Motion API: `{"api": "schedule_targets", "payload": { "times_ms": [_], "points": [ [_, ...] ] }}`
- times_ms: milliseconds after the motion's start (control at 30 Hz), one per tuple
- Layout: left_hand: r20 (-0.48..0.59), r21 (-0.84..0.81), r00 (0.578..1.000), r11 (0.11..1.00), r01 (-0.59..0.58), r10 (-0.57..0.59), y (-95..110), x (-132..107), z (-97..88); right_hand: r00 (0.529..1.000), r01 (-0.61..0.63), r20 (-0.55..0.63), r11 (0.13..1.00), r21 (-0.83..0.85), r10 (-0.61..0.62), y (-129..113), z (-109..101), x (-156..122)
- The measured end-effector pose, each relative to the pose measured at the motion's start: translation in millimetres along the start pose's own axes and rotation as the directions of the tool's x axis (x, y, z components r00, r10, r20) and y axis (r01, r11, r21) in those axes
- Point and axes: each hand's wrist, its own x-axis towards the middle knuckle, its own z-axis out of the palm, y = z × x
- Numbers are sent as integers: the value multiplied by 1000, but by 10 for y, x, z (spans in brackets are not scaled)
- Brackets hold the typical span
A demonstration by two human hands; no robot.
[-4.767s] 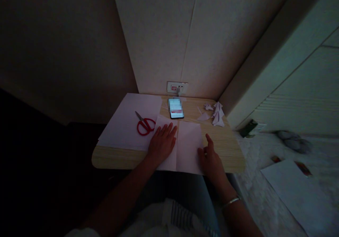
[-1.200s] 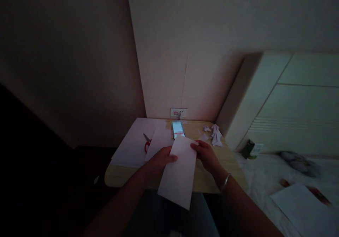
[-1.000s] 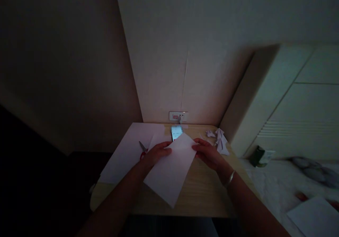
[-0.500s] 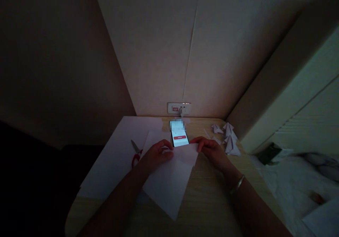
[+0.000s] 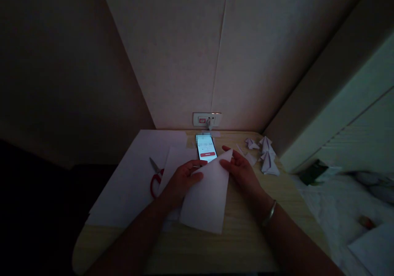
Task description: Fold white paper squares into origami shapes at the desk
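Observation:
A white sheet of paper (image 5: pixel 207 198), folded along its length, lies on the small wooden table (image 5: pixel 246 243) with its far end bent into a diagonal point. My left hand (image 5: pixel 181 179) presses on the sheet's left side, fingers curled at its edge. On the right, my right hand (image 5: pixel 241 170) holds the far corner of the sheet, fingers pinched on it. A silver bangle sits on that wrist. The room is dim.
A lit phone (image 5: pixel 206 148) lies just beyond the paper, below a wall socket (image 5: pixel 206 119). Red-handled scissors (image 5: pixel 154 177) rest on larger white sheets (image 5: pixel 132 181) at left. Several small folded paper shapes (image 5: pixel 266 157) lie at the right. A bed with another sheet (image 5: pixel 374 247) is at far right.
The flat sheet was folded in half and lifted, then set back on the table. In the last half second its far corner has been folded over into a point.

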Motion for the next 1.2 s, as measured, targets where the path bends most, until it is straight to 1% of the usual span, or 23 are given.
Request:
{"api": "schedule_targets", "payload": {
  "times_ms": [100,233,300,367,500,567,733,900,1067,1133,1200],
  "points": [
    [3,20,999,999,-33,33,-30,11,2,1000,21,-1,1000,-11,-21,-9,-30,12],
    [-7,124,1000,992,7,-7,-52,24,3,1000,26,12,998,-58,-25,-1,-43,19],
    [-2,133,1000,991,12,-12,-62,32,3,1000,18,20,998,-63,-17,10,-33,12],
    [-26,117,1000,993,-7,10,-71,40,3,999,-7,52,998,-67,11,21,-18,-2],
    [-108,117,993,993,-29,42,-86,52,-7,978,-116,155,983,-143,138,46,3,-41],
    [-116,125,993,992,-22,36,-90,59,-15,972,-139,162,974,-177,168,60,1,-53],
    [-117,128,993,992,-6,22,-80,80,-24,976,-137,139,971,-198,166,81,-27,-42],
    [-69,153,997,988,31,-21,-89,87,-32,973,-143,153,973,-183,172,88,-45,-28],
    [36,207,996,976,73,-83,-91,59,-32,977,-203,36,970,-137,209,17,-27,-37],
    [62,220,993,972,85,-101,-81,41,-30,981,-193,5,976,-99,194,-22,-28,-35],
    [74,234,989,966,106,-127,-69,27,-27,988,-152,-5,987,-46,152,-50,-40,-22]
  ]
}}
